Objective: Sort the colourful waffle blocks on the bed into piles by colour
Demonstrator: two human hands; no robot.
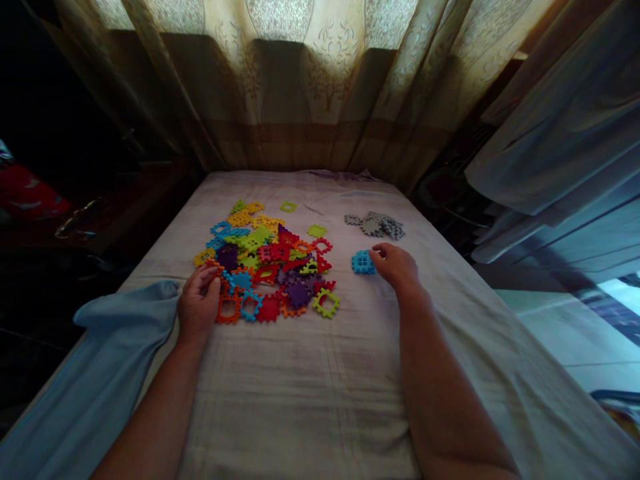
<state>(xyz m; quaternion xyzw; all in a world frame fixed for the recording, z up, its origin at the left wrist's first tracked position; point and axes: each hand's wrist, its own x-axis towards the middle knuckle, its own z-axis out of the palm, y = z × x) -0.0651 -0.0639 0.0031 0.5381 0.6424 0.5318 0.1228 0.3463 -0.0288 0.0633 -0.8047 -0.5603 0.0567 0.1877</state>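
Colourful plastic interlocking tiles with toothed edges lie in a loose heap at the middle left. My left hand is at the heap's near left edge, fingers curled and thumb close to them, on an orange interlocking tile that is partly covered. To the right of the heap, my right hand pinches the right edge of a blue interlocking tile with a window-like grid. That blue tile is low over or on the sheet; which one I cannot tell.
Grey tiles form a small pile behind my right hand. A lime tile and another lime tile lie apart from the heap. Light-blue cloth lies left of my left arm. Curtains hang beyond the sheet-covered surface.
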